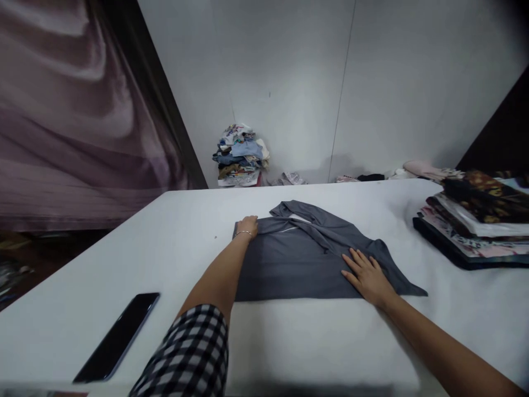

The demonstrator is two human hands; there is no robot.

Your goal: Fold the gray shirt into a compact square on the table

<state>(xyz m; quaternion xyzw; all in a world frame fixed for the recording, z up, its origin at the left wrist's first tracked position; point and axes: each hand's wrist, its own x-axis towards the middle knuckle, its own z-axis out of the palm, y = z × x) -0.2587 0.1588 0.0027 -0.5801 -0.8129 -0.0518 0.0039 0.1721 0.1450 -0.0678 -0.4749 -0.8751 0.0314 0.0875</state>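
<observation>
A dark grey garment [289,259] lies partly folded on the white table [185,237]. One of its sleeves is laid across the top. My left hand [248,225] rests on the garment's far left corner with the fingers curled down on the cloth. My right hand [366,273] lies flat and open on the garment's right side, fingers spread, pressing it to the table.
A black phone [118,337] lies near the table's front left edge. A stack of folded patterned clothes [475,226] sits at the right. A pile of clothes [242,156] stands on the floor by the far wall, with more loose items along the wall.
</observation>
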